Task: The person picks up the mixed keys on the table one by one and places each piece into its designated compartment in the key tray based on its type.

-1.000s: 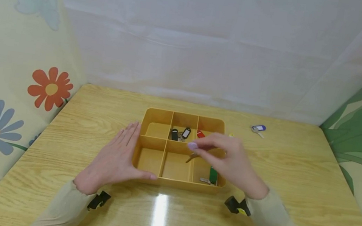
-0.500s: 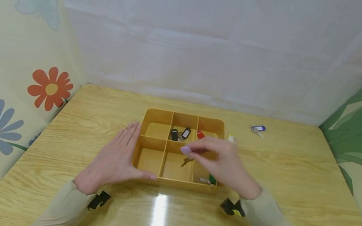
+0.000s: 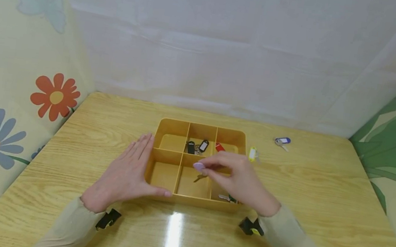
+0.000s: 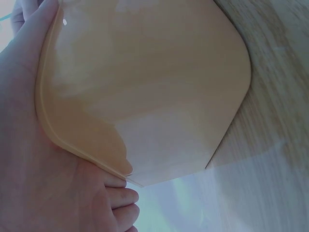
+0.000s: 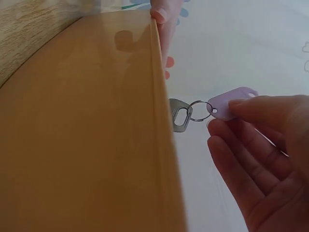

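Note:
My left hand [image 3: 126, 170] lies along the left side of a yellow divided organizer box [image 3: 197, 202], fingers straight, thumb on its front rim. My right hand [image 3: 239, 179] pinches a lilac key tag [image 5: 224, 104] between thumb and forefinger. From the tag's metal ring [image 5: 199, 111] hangs a key [image 3: 200, 178], over the front middle compartment. The box wall hides the key's blade in the right wrist view. Two black key tags [image 3: 191, 147] lie in the back middle compartment, a red tag [image 3: 219, 147] in the back right. A green-tagged key [image 3: 224, 197] is in the front right, partly hidden by my right hand.
On the wooden table [image 3: 306, 188], right of the box, lies a yellow-tagged key [image 3: 252, 154]. Farther back and right is a key with a blue tag [image 3: 283, 140]. A white backdrop [image 3: 210, 58] stands behind the table, with flower-patterned panels [image 3: 4, 52] at both sides.
My right hand has moved left and slightly toward me with the lilac-tagged key, bringing the yellow-tagged key into fuller view and covering more of the green tag. My left hand stays in place.

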Demonstrator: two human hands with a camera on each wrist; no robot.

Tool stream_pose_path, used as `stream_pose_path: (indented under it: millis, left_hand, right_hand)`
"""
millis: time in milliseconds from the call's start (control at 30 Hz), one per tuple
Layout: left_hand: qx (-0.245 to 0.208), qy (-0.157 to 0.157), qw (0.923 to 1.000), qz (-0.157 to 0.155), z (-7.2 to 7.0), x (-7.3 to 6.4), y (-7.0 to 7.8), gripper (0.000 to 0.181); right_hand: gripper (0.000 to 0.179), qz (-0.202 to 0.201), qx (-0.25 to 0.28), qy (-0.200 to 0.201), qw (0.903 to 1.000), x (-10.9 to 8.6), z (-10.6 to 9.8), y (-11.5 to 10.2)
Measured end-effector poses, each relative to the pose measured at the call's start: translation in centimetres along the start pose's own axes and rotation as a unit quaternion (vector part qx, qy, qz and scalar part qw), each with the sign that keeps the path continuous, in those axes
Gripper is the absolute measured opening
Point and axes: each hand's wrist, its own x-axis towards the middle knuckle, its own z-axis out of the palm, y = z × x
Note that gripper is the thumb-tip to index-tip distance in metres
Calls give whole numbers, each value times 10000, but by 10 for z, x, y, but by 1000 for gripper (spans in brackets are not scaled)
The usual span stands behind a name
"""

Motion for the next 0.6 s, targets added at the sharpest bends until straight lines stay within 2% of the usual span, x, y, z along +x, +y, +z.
stream_pose_path:
  millis: [300, 600]
  left_hand:
    - [25, -10, 10000, 17, 0, 0, 0, 149]
    - [-7, 26, 10000, 25, 0, 1, 1, 150]
  right_hand:
    - [32, 858, -778, -143, 9932, -2, 0, 0]
    - [31, 953, -992, -53, 9905, -5, -8, -1]
